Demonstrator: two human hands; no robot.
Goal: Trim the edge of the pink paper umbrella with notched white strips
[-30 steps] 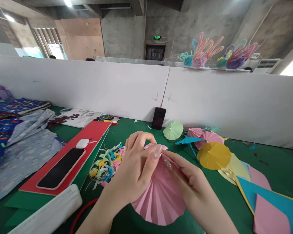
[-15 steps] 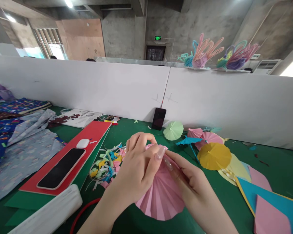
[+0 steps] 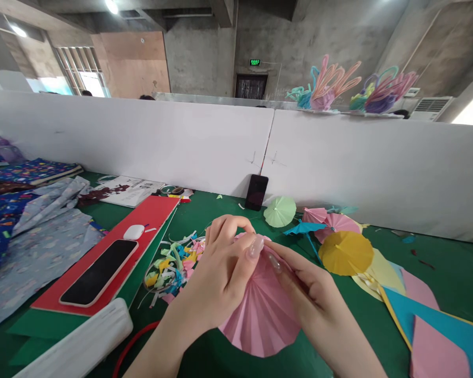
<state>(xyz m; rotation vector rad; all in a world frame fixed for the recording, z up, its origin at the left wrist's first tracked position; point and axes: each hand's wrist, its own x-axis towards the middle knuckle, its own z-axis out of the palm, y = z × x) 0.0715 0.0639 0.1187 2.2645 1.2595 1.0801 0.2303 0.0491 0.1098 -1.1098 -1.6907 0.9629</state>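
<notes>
A pleated pink paper disc (image 3: pixel 262 320), shaped like a small parasol top, is held over the green table between both hands. My left hand (image 3: pixel 228 268) pinches its far edge, thumb and forefinger pressed together on the folds. On the opposite side my right hand (image 3: pixel 305 286) grips the same paper, thumb on the near face and fingers behind it. The disc's centre and lower pleats show between the hands; its upper edge is largely covered by fingers. Coloured paper scraps (image 3: pixel 175 268) lie just left of my left hand.
Finished paper parasols, among them a yellow one (image 3: pixel 347 253) and a green one (image 3: pixel 279 211), lie right of centre. Coloured paper sheets (image 3: pixel 437 341) are at the right. A black phone (image 3: pixel 256 191) leans on the white partition (image 3: pixel 181 142). Another phone (image 3: pixel 98 272) rests on a red board (image 3: pixel 157 212).
My fingers have shifted very slightly along the pink paper's upper edge, and the right thumb sits a little farther right. Everything else stays in place.
</notes>
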